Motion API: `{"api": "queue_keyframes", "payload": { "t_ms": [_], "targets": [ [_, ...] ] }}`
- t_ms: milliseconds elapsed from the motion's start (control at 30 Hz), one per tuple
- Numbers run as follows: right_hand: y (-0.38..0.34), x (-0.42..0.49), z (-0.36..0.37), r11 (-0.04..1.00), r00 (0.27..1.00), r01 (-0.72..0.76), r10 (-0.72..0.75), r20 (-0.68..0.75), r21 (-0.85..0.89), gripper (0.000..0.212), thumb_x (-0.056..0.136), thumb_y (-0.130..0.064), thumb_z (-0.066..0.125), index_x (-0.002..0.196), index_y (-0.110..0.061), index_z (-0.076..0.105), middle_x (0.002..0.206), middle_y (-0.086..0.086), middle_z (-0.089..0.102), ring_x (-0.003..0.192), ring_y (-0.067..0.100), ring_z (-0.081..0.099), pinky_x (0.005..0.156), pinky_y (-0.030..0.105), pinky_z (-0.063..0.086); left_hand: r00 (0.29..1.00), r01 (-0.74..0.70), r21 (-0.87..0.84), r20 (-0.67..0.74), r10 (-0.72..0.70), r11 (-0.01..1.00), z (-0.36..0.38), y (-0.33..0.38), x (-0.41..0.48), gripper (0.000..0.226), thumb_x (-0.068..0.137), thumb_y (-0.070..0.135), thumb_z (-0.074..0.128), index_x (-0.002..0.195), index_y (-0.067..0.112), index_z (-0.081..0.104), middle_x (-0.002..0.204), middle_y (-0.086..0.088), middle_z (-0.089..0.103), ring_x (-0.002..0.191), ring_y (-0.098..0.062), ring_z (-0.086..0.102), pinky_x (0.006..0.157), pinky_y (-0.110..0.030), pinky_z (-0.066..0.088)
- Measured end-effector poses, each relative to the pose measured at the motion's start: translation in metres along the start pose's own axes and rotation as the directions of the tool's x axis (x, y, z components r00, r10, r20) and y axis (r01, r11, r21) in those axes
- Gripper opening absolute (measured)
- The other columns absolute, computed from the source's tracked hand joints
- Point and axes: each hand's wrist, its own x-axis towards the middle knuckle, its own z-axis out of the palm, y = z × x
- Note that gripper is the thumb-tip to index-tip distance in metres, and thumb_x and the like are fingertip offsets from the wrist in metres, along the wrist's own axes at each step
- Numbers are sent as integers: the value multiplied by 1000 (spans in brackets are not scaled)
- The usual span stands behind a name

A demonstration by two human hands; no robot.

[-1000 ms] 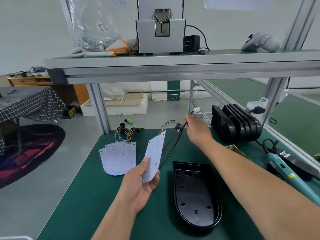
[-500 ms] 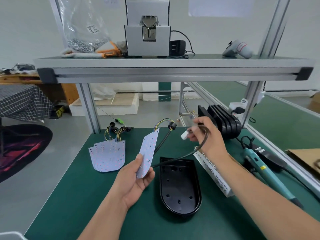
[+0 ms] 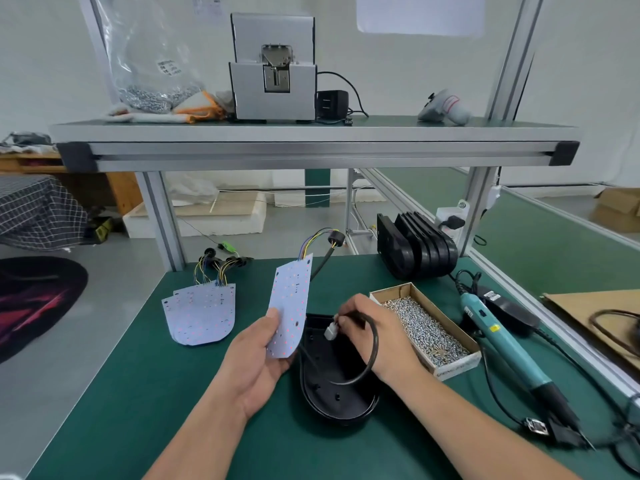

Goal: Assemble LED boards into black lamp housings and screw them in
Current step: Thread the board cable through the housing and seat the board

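At the near edge of a green bench mat (image 3: 138, 393), a person's left hand (image 3: 258, 358) grips the lower end of an LED board (image 3: 291, 306), thumb pressed on its face, holding it tilted upright just over the left rim of a black lamp housing (image 3: 332, 400). The housing lies open side up on the mat. The right hand (image 3: 374, 337), above the housing's far end, pinches a white connector (image 3: 330, 331) between thumb and fingertips. A black cable (image 3: 372, 344) loops from the connector past the wrist and across the housing's inside. Just right of that hand sits a cardboard box of screws (image 3: 426, 327), and beside it lies a teal electric screwdriver (image 3: 502, 341) with its cord. To the left, apart from the hands, spare LED boards (image 3: 201, 313) lie fanned flat with their wires trailing back. Further back on the right, more black housings (image 3: 415, 247) stand on edge in a row. Overhead, an aluminium shelf (image 3: 311, 147) carries a grey screw feeder (image 3: 273, 67) and a clear bag of screws (image 3: 152, 64)
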Motion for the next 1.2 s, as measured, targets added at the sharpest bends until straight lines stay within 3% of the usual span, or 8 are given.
{"api": "queue_keyframes", "payload": {
  "t_ms": [167,400,600,800,933,1033,1133,1200],
  "targets": [
    [-6,-2,0,997,998,57,-55,37,-54,15,95,5,66,92,-10,67,74,-2,67,66,5,53,68,17,44,1000,-8,123,-27,11,992,1,-3,1,34,109,30,56,122,1,68,120,-15,77,98,-26,74,83,-42,59],
    [-7,0,1,994,997,69,-66,42,-87,12,93,-1,69,92,-12,73,84,-1,73,83,22,66,79,35,52,992,-70,281,-84,97,957,3,-6,3,31,108,23,59,118,-5,68,118,-22,77,96,-29,70,87,-41,51],
    [3,3,0,998,998,-50,51,27,-36,13,88,-11,71,86,-24,70,82,-10,71,81,14,64,74,30,49,1000,2,78,-1,-2,997,4,-4,0,39,105,25,58,131,-5,61,126,-22,74,97,-28,74,80,-41,58],
    [-2,10,-13,1000,993,7,-3,119,-31,9,83,-5,78,86,-13,80,70,-21,69,71,4,65,70,18,43,997,-55,34,57,53,998,0,-8,4,50,95,32,64,137,4,64,134,-17,72,114,-30,74,88,-42,62],
    [-5,6,-18,998,985,-54,47,164,41,11,86,0,80,96,-5,80,118,7,69,109,7,62,95,16,41,994,-68,-48,86,72,997,0,-8,5,45,97,31,65,132,3,69,134,-18,71,108,-30,75,88,-45,64],
    [-10,0,-15,947,970,-203,160,181,250,9,90,8,74,97,3,74,137,16,58,118,2,58,100,8,37,987,-73,-77,134,83,994,2,-7,4,38,100,29,62,127,3,73,136,-20,70,112,-32,74,101,-52,59],
    [-12,1,-17,931,947,-223,137,289,290,5,98,-3,71,100,1,71,111,16,72,100,17,66,96,33,49,988,-71,-66,133,79,995,2,-8,2,45,99,29,62,132,0,68,135,-22,70,107,-33,74,99,-49,61],
    [-15,0,-19,939,945,-209,122,303,273,4,100,-7,69,103,-4,69,96,7,72,88,15,64,85,33,50,990,-58,-62,128,65,996,4,-9,0,48,96,32,63,133,1,67,129,-20,73,102,-30,74,91,-45,64]
  ]
}}
